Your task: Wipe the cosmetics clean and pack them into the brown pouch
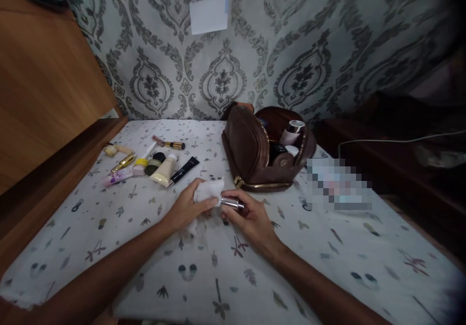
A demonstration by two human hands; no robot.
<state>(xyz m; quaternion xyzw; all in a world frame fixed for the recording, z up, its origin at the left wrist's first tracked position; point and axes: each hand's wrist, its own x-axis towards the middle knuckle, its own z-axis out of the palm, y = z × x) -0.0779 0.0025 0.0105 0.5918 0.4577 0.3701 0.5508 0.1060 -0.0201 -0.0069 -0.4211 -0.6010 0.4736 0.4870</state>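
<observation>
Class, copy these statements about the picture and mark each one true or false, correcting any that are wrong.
1. The left hand grips soft white material. True.
2. The right hand holds the black tube. False: it holds a shiny silver cylinder, and the black tube lies on the printed cloth.
3. The brown bag is zipped shut. False: it is open, with a pale pink bottle showing inside.
4. The yellow-lidded jar lies to the left of the bag. True.
5. The jar is inside the bag's opening. False: it is out on the cloth, among other small containers.
</observation>
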